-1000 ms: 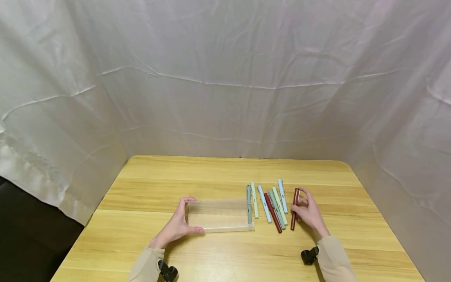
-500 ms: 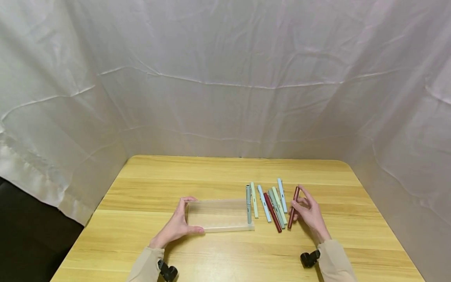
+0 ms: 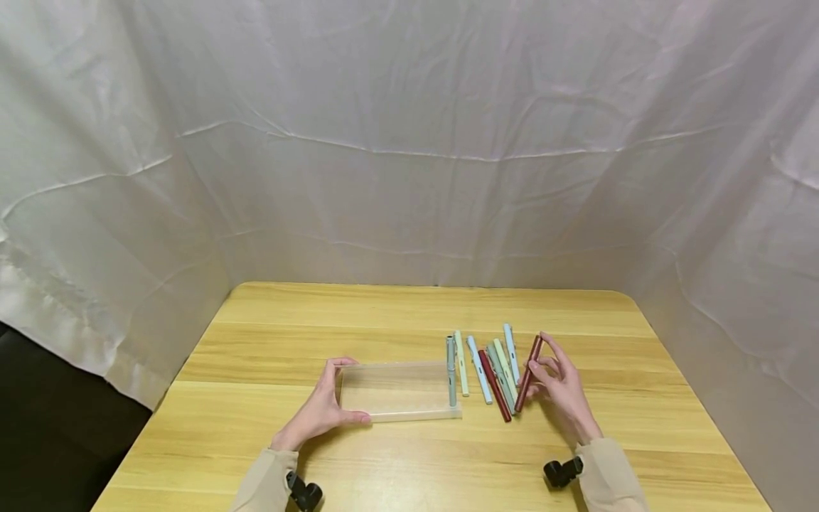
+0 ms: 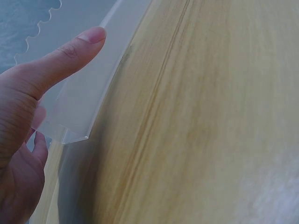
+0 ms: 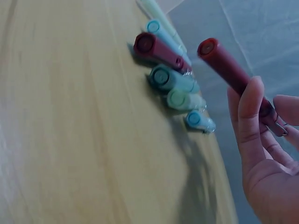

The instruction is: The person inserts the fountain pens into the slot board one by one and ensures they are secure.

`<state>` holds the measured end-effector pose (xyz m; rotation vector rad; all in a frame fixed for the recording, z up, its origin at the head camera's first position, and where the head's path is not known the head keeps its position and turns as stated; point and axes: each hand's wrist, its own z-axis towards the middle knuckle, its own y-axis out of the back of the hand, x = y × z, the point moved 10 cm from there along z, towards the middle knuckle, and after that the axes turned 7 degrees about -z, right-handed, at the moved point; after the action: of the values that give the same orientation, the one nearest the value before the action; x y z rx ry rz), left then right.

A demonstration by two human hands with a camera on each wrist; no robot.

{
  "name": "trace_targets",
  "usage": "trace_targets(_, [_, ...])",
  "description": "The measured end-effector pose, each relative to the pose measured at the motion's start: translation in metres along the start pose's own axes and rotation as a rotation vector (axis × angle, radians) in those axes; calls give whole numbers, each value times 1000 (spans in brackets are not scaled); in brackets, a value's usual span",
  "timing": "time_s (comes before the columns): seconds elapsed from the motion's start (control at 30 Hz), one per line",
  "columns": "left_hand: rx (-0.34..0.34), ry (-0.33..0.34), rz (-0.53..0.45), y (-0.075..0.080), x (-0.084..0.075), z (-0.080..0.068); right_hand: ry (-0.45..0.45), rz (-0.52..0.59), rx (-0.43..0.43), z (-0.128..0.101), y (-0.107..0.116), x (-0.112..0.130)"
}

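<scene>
No letters, numbers, brand names or signs are showing readably: none on the clear tray (image 3: 416,416), none on the pens (image 3: 495,385) that are lying at and beyond the tray's right end, none on the dark red pen (image 3: 525,386) that is tilting farther right of the tray.

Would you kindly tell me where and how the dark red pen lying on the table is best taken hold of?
Probably by its near end, coming from the person's side: that end of the dark red pen juts past its neighbours, while a grey-green pen lies close along its right. Pinch across the slim barrel.
</scene>
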<state>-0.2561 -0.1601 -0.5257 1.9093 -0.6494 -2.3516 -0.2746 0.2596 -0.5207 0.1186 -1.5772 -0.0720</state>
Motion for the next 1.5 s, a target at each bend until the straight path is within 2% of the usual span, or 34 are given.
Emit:
trace_targets(0.37, [-5,-3,12,0,0,0,115,44,-10,-6,-13,28])
trace_targets(0.63, [-9,-39,20,1,0,1,132,-49,-51,-6,-24,41])
trace_targets(0.93, [6,24,-1,0,0,1,181,-133,-54,-7,-43,52])
trace_targets(1.27, [9,20,-1,0,1,1,267,-165,-57,-7,-67,64])
trace_targets(1.5, [13,11,2,0,0,1,283,-194,-49,-5,-82,67])
